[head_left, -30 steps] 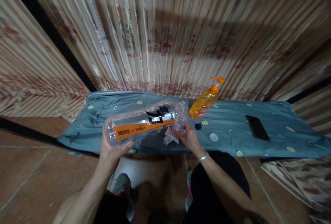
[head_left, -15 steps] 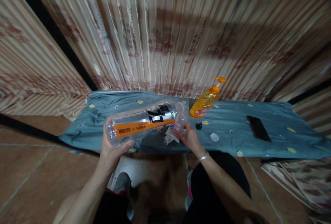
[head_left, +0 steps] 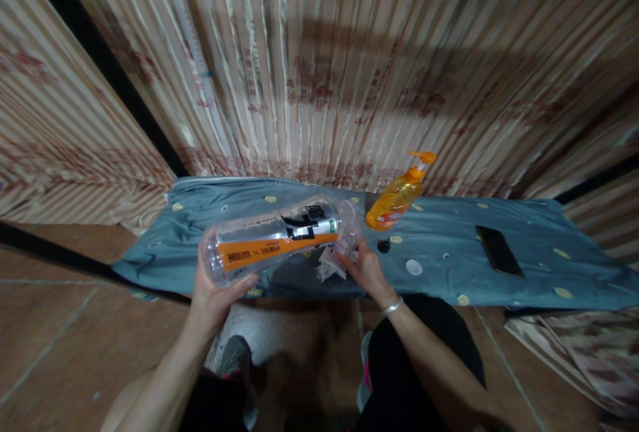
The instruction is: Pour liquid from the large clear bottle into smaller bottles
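A large clear plastic bottle [head_left: 274,235] with an orange and silver label lies nearly level across the middle, above the cloth. My left hand [head_left: 214,292] is wrapped round its base end. At the right end of it, my right hand [head_left: 365,267] pinches a small clear plastic piece [head_left: 351,222] that touches the large bottle; its exact shape is hard to make out. A crumpled whitish scrap [head_left: 331,264] hangs beside my right fingertips. Behind and right of that hand stands a pump bottle [head_left: 394,202] of orange liquid.
The bench has a blue-green cloth [head_left: 449,272] with yellow prints. On it are a small black cap [head_left: 383,245], a white disc [head_left: 413,267] and a black phone [head_left: 499,251]. A pleated curtain [head_left: 319,86] hangs behind, with dark poles [head_left: 100,59] at the left.
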Tool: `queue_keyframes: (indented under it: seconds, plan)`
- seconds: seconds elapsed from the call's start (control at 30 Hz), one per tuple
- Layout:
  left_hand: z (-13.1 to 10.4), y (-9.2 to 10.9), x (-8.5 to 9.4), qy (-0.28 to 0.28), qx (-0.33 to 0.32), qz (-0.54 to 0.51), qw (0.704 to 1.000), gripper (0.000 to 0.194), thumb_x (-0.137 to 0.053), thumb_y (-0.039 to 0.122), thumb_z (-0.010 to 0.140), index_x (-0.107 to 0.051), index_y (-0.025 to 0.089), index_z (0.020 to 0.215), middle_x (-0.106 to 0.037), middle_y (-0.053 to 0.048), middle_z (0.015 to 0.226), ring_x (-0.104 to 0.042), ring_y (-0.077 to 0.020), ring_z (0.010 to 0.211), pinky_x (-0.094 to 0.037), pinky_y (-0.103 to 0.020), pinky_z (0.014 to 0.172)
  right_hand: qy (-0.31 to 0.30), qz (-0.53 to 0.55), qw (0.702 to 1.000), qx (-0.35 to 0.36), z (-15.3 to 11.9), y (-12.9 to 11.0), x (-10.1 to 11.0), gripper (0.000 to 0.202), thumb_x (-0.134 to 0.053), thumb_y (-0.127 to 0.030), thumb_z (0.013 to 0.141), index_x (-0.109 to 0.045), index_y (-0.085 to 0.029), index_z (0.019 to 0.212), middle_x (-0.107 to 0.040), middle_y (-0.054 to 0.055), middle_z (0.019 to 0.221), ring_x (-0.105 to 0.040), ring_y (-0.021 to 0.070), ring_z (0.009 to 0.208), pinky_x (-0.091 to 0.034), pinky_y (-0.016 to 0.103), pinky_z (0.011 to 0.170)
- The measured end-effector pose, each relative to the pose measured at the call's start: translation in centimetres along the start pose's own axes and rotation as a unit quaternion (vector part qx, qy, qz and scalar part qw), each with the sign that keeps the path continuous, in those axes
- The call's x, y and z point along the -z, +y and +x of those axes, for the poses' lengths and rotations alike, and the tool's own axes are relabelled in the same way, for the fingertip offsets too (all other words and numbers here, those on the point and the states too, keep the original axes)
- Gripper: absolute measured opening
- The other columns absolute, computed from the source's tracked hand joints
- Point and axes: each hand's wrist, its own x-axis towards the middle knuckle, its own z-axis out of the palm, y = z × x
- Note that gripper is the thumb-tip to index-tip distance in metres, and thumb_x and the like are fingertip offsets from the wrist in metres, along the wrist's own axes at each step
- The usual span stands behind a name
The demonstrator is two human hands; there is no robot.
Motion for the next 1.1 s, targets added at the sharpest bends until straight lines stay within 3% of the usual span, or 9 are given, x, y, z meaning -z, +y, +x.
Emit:
queue_keyframes:
  seconds: [0.23, 0.87, 1.1]
  plan:
    - [0.1, -0.3, 0.2, -0.007, -0.006, -0.009, 1.000, 0.118, -0.109, 0.031, 0.044, -0.057, 0.027, 0.150, -0.066, -0.012, 0.148, -0.063, -0.0391, 0.142, -0.052, -0.053, 0.122, -0.009, -0.005, 1.000, 0.001, 0.0, 0.1, 0.0, 0.039, -0.073, -0.044, 0.092, -0.060, -0.023, 0.122, -0.081, 0.011, 0.102, -0.082, 0.0380, 0.097, -0.067, 0.052, 0.085]
    - [0.0, 0.0, -0.5, 0.001, -0.016, -0.017, 1.000, 0.117, -0.109, 0.032, 0.043, -0.057, 0.027, 0.148, -0.068, -0.011, 0.143, -0.064, -0.0398, 0.141, -0.051, -0.055, 0.124, 0.013, 0.010, 1.000, 0.005, 0.2, 1.2, -0.5, 0.049, -0.078, -0.048, 0.088, -0.063, -0.024, 0.128, -0.081, 0.010, 0.103, -0.081, 0.0376, 0.097, -0.067, 0.055, 0.088]
    - [0.1, 0.2, -0.5, -0.001, -0.014, -0.010, 1.000, 0.116, -0.109, 0.033, 0.042, -0.058, 0.025, 0.146, -0.069, -0.011, 0.142, -0.065, -0.0386, 0.139, -0.050, -0.052, 0.124, 0.006, -0.001, 1.000, -0.015, 0.2, 0.7, -0.3, 0.046, -0.078, -0.050, 0.088, -0.062, -0.024, 0.122, -0.079, 0.010, 0.098, -0.081, 0.0390, 0.091, -0.067, 0.056, 0.084]
